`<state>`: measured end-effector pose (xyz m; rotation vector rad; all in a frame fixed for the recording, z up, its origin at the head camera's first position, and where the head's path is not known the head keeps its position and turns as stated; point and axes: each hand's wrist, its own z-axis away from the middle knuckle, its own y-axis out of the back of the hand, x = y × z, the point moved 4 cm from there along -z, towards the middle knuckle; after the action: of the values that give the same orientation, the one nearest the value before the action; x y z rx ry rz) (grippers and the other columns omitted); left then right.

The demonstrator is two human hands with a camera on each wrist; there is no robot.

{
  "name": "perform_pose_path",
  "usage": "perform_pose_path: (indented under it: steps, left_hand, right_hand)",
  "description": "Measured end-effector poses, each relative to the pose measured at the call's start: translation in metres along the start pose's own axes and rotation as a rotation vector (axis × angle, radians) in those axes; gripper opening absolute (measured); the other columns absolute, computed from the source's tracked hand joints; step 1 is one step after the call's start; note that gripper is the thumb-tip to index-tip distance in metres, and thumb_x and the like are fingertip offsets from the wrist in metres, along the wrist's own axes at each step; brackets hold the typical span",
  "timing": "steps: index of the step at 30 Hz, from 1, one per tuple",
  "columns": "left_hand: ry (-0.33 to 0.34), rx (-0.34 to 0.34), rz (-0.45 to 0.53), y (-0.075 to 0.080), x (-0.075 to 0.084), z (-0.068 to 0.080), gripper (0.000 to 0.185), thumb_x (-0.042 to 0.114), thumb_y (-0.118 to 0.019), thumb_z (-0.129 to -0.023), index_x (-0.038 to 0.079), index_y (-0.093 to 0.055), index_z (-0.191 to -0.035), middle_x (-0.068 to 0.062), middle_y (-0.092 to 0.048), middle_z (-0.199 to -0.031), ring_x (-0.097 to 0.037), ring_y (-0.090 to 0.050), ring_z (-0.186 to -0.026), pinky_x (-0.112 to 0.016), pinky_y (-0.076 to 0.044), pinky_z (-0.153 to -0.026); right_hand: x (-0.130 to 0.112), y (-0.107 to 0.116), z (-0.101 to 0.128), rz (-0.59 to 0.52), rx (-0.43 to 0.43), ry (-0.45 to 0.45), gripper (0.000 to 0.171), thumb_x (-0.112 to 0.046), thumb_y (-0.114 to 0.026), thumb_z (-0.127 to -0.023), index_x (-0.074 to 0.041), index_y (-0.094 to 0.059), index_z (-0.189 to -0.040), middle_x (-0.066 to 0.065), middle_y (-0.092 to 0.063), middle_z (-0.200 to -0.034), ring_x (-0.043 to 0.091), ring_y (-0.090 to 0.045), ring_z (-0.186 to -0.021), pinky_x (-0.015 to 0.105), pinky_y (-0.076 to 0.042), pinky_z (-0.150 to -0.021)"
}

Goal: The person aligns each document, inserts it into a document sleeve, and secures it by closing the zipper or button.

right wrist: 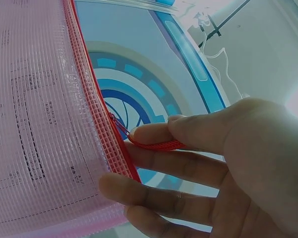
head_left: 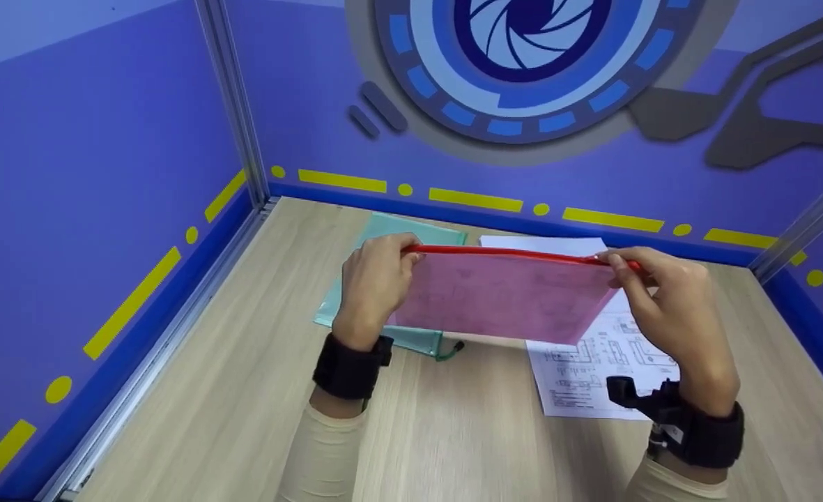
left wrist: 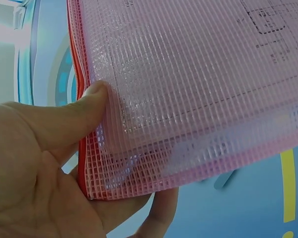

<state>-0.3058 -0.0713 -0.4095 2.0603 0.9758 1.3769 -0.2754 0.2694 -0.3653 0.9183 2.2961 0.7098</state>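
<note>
A pink mesh zipper pouch [head_left: 502, 300] hangs above the table, held up between both hands. Its red zipper [head_left: 495, 252] runs along the top edge. Printed paper shows through the mesh in the left wrist view. My left hand [head_left: 376, 282] pinches the pouch's upper left corner, thumb on the near face. At the opposite end, my right hand [head_left: 679, 314] pinches the red zipper pull strap [right wrist: 159, 146] between thumb and index finger. The metal zipper slider [right wrist: 114, 118] sits near that end, and the other right fingers touch the pouch's edge.
Behind and below the pouch, a green zipper pouch [head_left: 418, 227] lies on the wooden table [head_left: 453, 432]. Printed sheets with line drawings [head_left: 585, 390] lie at the right, partly hidden. Blue-purple walls [head_left: 139, 139] border the table at the back and sides.
</note>
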Motion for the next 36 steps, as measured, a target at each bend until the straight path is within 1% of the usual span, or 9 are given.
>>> perform_pose_path:
  steps: [4,9,11,18,23,29,31,32,36]
  left_hand:
    - [0.009,-0.005,0.013,0.000,0.000,0.000,0.017,0.022,-0.068,-0.105,0.016,-0.080,-0.115,-0.002,-0.077,-0.101,-0.020,-0.064,-0.082,-0.038,-0.054,-0.074]
    - [-0.001,0.019,0.005,0.001,0.000,0.000,0.018,0.023,-0.068,-0.105,0.015,-0.080,-0.115,-0.004,-0.077,-0.102,-0.021,-0.066,-0.083,-0.039,-0.055,-0.075]
    - [-0.004,0.030,0.000,0.001,0.000,0.000,0.019,0.023,-0.068,-0.105,0.015,-0.080,-0.116,-0.004,-0.078,-0.104,-0.021,-0.068,-0.085,-0.040,-0.056,-0.077]
    - [0.003,0.017,0.000,0.001,0.000,0.000,0.018,0.024,-0.067,-0.106,0.016,-0.080,-0.115,-0.004,-0.078,-0.103,-0.020,-0.068,-0.082,-0.039,-0.056,-0.073]
    - [0.010,0.012,0.003,0.001,-0.001,0.000,0.019,0.024,-0.067,-0.105,0.016,-0.080,-0.117,-0.004,-0.078,-0.104,-0.021,-0.068,-0.084,-0.039,-0.056,-0.075]
    - [0.001,0.010,0.008,0.001,-0.001,0.000,0.019,0.024,-0.067,-0.105,0.016,-0.079,-0.117,-0.005,-0.078,-0.105,-0.022,-0.069,-0.086,-0.040,-0.057,-0.077]
    - [-0.002,0.008,0.007,0.000,-0.001,0.000,0.019,0.024,-0.067,-0.106,0.015,-0.079,-0.117,-0.005,-0.078,-0.106,-0.022,-0.068,-0.086,-0.040,-0.057,-0.077]
    - [-0.004,0.008,0.006,0.000,-0.001,0.000,0.019,0.024,-0.067,-0.106,0.015,-0.079,-0.117,-0.005,-0.078,-0.105,-0.022,-0.068,-0.086,-0.040,-0.057,-0.077]
    - [0.004,0.017,0.002,0.000,-0.003,-0.001,0.019,0.024,-0.067,-0.105,0.015,-0.080,-0.116,-0.005,-0.078,-0.104,-0.021,-0.068,-0.084,-0.040,-0.057,-0.076]
  right_hand:
    - [0.000,0.001,0.000,0.009,0.002,-0.024,0.015,-0.005,-0.067,-0.104,-0.004,-0.081,-0.109,0.007,-0.080,-0.097,0.010,-0.071,-0.071,0.006,-0.046,-0.066]
    - [0.004,0.003,0.001,0.015,0.028,-0.086,0.017,-0.007,-0.065,-0.105,-0.002,-0.080,-0.109,0.011,-0.080,-0.097,-0.013,-0.062,-0.072,0.003,-0.045,-0.070]
    - [0.006,0.004,0.002,0.019,0.034,-0.106,0.017,-0.008,-0.065,-0.105,-0.001,-0.080,-0.111,0.013,-0.080,-0.098,-0.018,-0.058,-0.073,0.002,-0.044,-0.070]
    - [0.008,0.006,0.003,0.017,0.053,-0.132,0.019,-0.010,-0.064,-0.106,-0.001,-0.079,-0.115,0.015,-0.079,-0.102,-0.009,-0.063,-0.074,0.001,-0.044,-0.072]
    - [0.009,0.008,0.004,0.014,0.085,-0.145,0.021,-0.011,-0.063,-0.107,0.001,-0.078,-0.116,0.015,-0.077,-0.108,-0.016,-0.059,-0.078,0.001,-0.044,-0.072]
    - [0.014,0.012,0.006,0.045,0.125,-0.229,0.024,-0.015,-0.063,-0.108,0.003,-0.077,-0.115,0.017,-0.075,-0.108,-0.022,-0.054,-0.077,0.000,-0.041,-0.074]
    - [0.016,0.012,0.007,0.060,0.122,-0.256,0.025,-0.016,-0.062,-0.108,0.003,-0.077,-0.117,0.018,-0.074,-0.110,-0.020,-0.054,-0.077,0.000,-0.040,-0.074]
    - [0.017,0.013,0.007,0.074,0.119,-0.266,0.026,-0.017,-0.062,-0.108,0.003,-0.076,-0.117,0.019,-0.074,-0.112,-0.015,-0.059,-0.077,-0.001,-0.039,-0.074]
    - [0.022,0.013,0.009,0.146,0.098,-0.319,0.029,-0.020,-0.061,-0.109,0.004,-0.076,-0.119,0.022,-0.072,-0.115,0.022,-0.074,-0.082,-0.001,-0.033,-0.074]
